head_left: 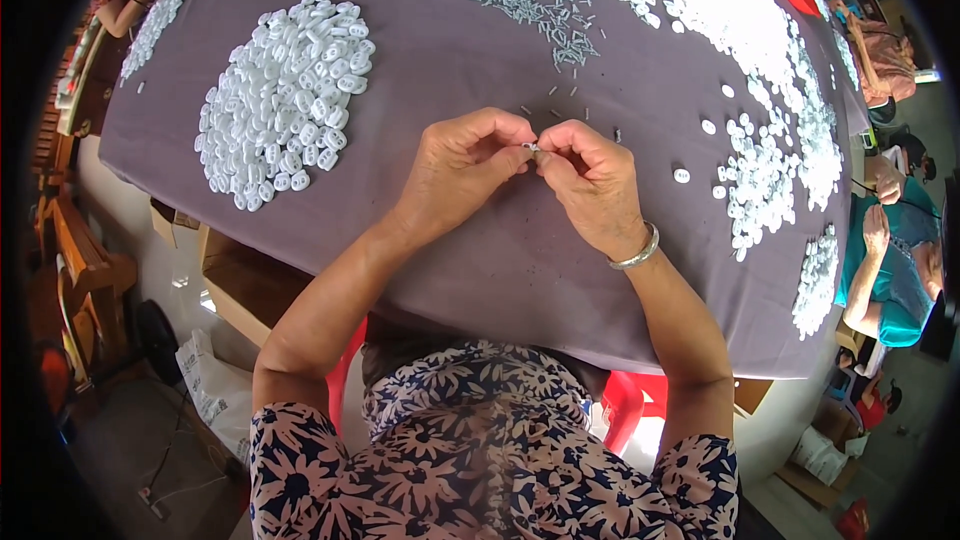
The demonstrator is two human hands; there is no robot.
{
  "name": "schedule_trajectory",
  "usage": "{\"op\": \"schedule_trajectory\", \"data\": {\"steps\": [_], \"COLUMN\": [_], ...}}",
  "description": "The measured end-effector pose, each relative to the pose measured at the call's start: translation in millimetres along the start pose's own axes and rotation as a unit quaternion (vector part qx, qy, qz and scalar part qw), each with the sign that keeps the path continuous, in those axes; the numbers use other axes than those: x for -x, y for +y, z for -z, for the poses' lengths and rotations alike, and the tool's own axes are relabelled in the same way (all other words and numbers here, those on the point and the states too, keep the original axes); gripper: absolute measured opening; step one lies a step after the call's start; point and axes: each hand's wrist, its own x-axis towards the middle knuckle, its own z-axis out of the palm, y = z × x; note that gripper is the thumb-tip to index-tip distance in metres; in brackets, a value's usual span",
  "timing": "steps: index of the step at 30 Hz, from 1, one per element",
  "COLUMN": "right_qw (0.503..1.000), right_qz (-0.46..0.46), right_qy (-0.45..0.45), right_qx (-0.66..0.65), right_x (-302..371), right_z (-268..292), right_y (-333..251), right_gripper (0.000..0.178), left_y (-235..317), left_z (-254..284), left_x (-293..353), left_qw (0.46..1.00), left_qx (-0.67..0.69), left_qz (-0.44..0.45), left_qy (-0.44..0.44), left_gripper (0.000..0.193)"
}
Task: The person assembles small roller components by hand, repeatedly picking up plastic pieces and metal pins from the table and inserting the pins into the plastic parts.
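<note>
white piece (530, 147), perhaps plastic, pinched in both hands' grip beside heaped pieces (285, 100).

We are wearing a short-sleeved top (480, 460) in dark navy, patterned all over with pale pink and white daisy-like flowers. A plain silver bangle (638, 252) is circling our wrist just below the right hand (590, 185); our forearms are showing bare.

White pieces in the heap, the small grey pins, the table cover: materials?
White pieces: most likely moulded plastic, glossy, uniform small oval shapes with highlights. Grey pins: probably metal, thin short rods with a dull silvery look; too small to be sure. Table cover: woven cloth, matte grey-purple, draping over the table edge. Bangle on the right wrist: looks like polished metal, bright silver shine.
</note>
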Motion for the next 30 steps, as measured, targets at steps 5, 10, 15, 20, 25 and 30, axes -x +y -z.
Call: {"op": "schedule_trajectory", "data": {"steps": [5, 10, 15, 20, 25, 30], "right_qw": [0.998, 0.974, 0.930, 0.892, 0.934, 0.987], "right_qz": [0.031, 0.100, 0.178, 0.184, 0.163, 0.087], "right_qy": [0.007, 0.017, -0.070, -0.144, -0.072, -0.016], "right_qx": [0.049, 0.204, 0.314, 0.387, 0.311, 0.132], "right_x": [-10, -43, -74, -83, -67, -44], "right_z": [15, 36, 47, 46, 36, 20], "right_y": [0, -9, 0, -1, -9, -11], "right_gripper": [0.002, 0.004, 0.010, 0.011, 0.008, 0.004], "left_y": [1, -5, 0, 3, 7, 4], "left_z": [1, 7, 5, 4, 2, 0], "left_x": [-3, -8, -9, -9, -7, -6], "left_qw": [1.000, 0.997, 0.996, 0.996, 0.996, 0.998], "left_qx": [-0.005, 0.057, 0.047, 0.048, 0.050, 0.040], "left_qz": [0.016, 0.017, 0.025, 0.036, 0.041, 0.017], "left_qy": [0.010, 0.056, 0.073, 0.071, 0.059, 0.053], "left_gripper": [0.013, 0.019, 0.025, 0.028, 0.029, 0.030]}}
